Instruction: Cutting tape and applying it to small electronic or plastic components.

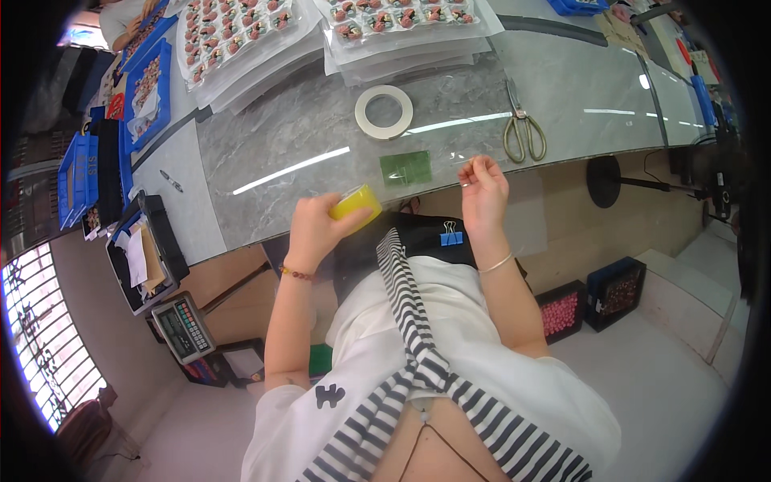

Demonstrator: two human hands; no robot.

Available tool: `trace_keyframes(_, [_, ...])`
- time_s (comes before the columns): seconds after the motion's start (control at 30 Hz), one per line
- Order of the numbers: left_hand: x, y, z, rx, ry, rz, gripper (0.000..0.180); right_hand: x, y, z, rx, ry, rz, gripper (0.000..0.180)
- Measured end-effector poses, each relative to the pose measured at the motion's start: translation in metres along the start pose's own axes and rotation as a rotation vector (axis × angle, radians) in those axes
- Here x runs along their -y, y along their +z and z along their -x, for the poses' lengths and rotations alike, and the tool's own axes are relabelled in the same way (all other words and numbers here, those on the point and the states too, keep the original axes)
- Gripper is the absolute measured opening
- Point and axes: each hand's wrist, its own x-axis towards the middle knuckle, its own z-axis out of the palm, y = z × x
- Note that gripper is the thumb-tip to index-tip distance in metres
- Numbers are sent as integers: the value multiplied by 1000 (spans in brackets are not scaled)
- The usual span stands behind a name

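At the lower left of the frame, a barred window [50,341] and a grey keypad device [185,328]; higher up, a pen [171,181]. At the lower right, a black crate [582,304] holds pink pieces [560,313].

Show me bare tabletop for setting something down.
Bare: the grey tabletop between the left tray stack and the left hand, and the patch right of the scissors. Crowded: around the green rectangle, hemmed by the white tape ring and right hand.

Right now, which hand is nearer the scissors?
Right. The right hand is just left of the scissors and closer to the body; the left hand, holding a yellow roll, is much farther left.
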Motion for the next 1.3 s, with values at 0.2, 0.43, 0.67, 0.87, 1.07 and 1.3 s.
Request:
trace_keyframes(0.2, [59,7,-32,287,434,351,30,-46,-54,-38,-221,227,-232,3])
trace_keyframes(0.43, [46,-4,-46,269,6,-65,38,-61,-61,-31,-318,113,-177,4])
trace_keyframes(0.67, [49,18,-77,133,103,-276,39,-67,-65,-64,-431,41,47,6])
trace_keyframes(0.87, [53,42,-88,183,218,-391,41,-92,-85,-85,-426,-294,439,9])
trace_keyframes(1.07, [58,62,-102,211,174,-502,35,-103,-89,-77,-482,-425,804,11])
trace_keyframes(1.3, [61,74,-110,212,130,-482,28,-102,-91,-78,-489,-446,850,12])
